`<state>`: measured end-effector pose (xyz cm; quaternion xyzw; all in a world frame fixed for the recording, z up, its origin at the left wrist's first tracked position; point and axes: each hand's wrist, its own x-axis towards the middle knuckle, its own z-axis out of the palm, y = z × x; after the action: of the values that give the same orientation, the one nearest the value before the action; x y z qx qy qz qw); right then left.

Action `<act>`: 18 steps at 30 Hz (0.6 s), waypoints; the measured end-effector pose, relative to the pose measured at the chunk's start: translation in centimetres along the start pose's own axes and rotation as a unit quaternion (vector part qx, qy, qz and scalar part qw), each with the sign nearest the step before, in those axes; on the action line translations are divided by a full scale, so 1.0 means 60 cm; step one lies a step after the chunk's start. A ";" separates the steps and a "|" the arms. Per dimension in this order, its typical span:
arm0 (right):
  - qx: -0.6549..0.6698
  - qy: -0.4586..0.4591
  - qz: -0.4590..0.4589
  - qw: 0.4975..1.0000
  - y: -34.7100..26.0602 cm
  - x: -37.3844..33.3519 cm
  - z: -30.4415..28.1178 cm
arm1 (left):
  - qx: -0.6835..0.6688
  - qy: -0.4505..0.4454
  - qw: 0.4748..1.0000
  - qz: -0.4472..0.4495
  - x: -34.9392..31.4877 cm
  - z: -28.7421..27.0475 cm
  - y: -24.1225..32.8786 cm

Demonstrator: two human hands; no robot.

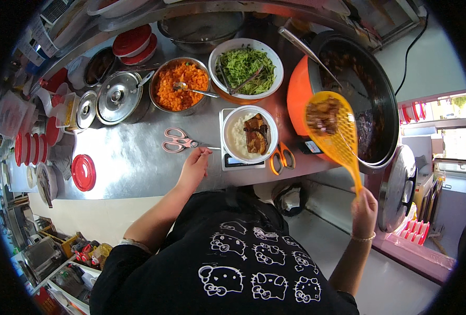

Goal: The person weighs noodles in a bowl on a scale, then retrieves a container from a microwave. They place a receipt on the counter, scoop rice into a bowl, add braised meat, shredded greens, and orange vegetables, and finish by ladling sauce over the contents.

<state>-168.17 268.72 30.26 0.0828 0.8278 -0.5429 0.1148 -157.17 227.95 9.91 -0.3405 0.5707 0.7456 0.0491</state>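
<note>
My right hand [364, 210] grips the handle of a yellow slotted spoon [347, 139], which holds brown braised food [325, 116] over the near edge of a large orange-sided pot [297, 100]. My left hand [195, 167] hovers at the counter's near side with loosely curled fingers, seemingly around nothing. Its fingertips are beside the blades of pink-handled scissors [176, 140]. Right of it, a white bowl [226, 137] of rice [238, 137] and brown meat pieces [255, 134] rests on a kitchen scale [233, 166]. Orange-and-black scissors [281, 159] lie against the scale's right side.
Behind the scale stand a bowl of shredded greens [246, 71] with tongs and a metal pot of diced orange vegetable [178, 86] with a spoon. Lidded steel pots [118, 97], a red lid [84, 172] and stacked containers occupy the left. A ladle [306, 52] leans in the large pot.
</note>
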 end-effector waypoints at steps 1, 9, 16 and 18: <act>0.013 -0.045 0.011 0.999 -0.004 -0.011 0.023 | 0.010 -0.001 1.000 -0.004 0.002 -0.002 0.003; 0.024 -0.114 0.062 0.991 0.020 -0.025 0.163 | 0.307 -0.115 0.939 0.101 0.026 -0.026 0.003; 0.028 -0.103 0.051 0.993 0.036 -0.027 0.194 | 0.624 -0.357 0.658 0.223 0.015 0.081 0.007; 0.028 -0.101 0.052 0.993 0.042 -0.027 0.198 | 0.658 -0.358 0.634 0.195 0.022 0.123 0.013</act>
<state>-164.78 258.77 23.94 0.0736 0.7909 -0.5651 0.2229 -161.86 233.82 10.67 0.1941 0.9009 0.2283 0.3141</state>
